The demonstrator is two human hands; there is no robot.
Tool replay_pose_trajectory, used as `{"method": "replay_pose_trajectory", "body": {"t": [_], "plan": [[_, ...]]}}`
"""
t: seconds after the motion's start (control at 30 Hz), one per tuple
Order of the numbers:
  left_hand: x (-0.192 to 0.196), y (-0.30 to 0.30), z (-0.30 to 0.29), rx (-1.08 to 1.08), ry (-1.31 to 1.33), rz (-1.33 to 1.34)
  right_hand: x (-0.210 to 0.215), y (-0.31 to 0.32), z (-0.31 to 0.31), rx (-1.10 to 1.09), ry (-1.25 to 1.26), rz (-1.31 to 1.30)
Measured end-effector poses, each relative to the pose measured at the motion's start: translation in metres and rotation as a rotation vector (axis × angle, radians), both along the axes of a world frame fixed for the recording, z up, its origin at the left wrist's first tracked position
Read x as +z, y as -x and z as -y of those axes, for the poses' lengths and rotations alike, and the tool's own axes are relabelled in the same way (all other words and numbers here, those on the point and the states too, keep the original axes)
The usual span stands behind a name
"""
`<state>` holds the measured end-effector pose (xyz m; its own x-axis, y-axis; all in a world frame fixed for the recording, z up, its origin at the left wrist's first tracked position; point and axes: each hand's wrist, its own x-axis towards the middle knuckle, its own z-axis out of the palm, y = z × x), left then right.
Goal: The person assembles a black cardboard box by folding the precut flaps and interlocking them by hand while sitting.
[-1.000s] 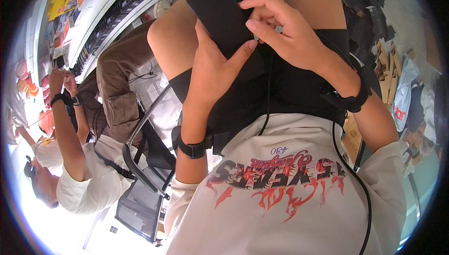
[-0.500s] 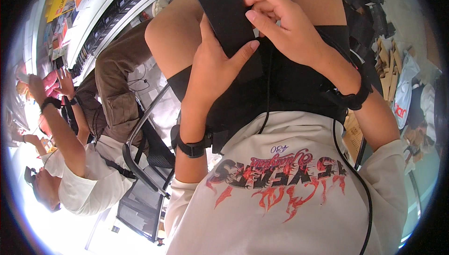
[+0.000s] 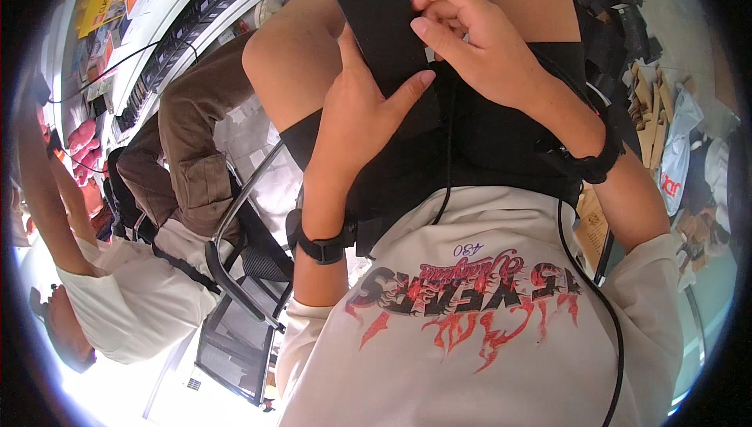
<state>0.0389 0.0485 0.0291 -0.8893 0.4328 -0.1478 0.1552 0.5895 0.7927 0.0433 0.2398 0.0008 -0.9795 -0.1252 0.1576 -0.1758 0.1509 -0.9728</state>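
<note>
A narrow black box (image 3: 384, 31) is in my left hand (image 3: 356, 117), over my lap. The fingers run along its left side and underneath, and the thumb lies across its lower right part. The box is tilted, so its far end face shows. At its right edge is my right hand (image 3: 482, 43), with curled fingers and the thumb tip beside the box. What those fingers hold, if anything, is hidden. A small white bit (image 3: 429, 55) shows between the hands.
Black cables (image 3: 450, 145) run over my shorts and shirt. To the left, a person in a white shirt (image 3: 141, 294) sits by a metal-armed chair (image 3: 235, 215). Shelves (image 3: 168, 12) with boxes stand at the upper left. Cardboard (image 3: 646, 106) and a plastic bag (image 3: 681, 133) lie at the right.
The box has turned slightly in my left hand, so more of its end face shows. My right hand stays nearly still. The person at left has moved their arms outward, and a cable appears there.
</note>
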Motion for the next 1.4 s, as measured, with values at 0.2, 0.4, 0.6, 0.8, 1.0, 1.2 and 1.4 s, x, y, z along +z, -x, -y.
{"method": "replay_pose_trajectory", "body": {"t": [0.2,0.4,0.6,0.8,1.0,1.2,1.4], "plan": [[-0.0011,-0.0015,0.0015,-0.011,-0.004,-0.035,-0.0005,-0.0009,0.0011,0.007,-0.001,0.014],[0.0007,-0.0017,0.0021,-0.014,0.025,-0.034,-0.0013,-0.0008,0.0025,0.001,0.000,-0.012],[0.0010,-0.0003,0.0019,-0.011,0.045,-0.025,0.0024,0.0013,-0.0034,0.091,-0.044,0.118],[0.0000,-0.0004,0.0013,-0.015,0.104,-0.035,0.0028,0.0011,-0.0038,0.089,-0.067,0.131],[0.0038,-0.0008,-0.0001,0.006,0.136,0.018,0.0023,0.0006,-0.0039,0.081,-0.097,0.150],[0.0007,-0.0011,0.0011,-0.008,0.087,-0.022,0.0032,0.0013,-0.0036,0.086,-0.076,0.152],[0.0025,-0.0015,-0.0007,0.011,0.114,0.054,0.0019,0.0006,-0.0044,0.082,-0.106,0.155]]}}
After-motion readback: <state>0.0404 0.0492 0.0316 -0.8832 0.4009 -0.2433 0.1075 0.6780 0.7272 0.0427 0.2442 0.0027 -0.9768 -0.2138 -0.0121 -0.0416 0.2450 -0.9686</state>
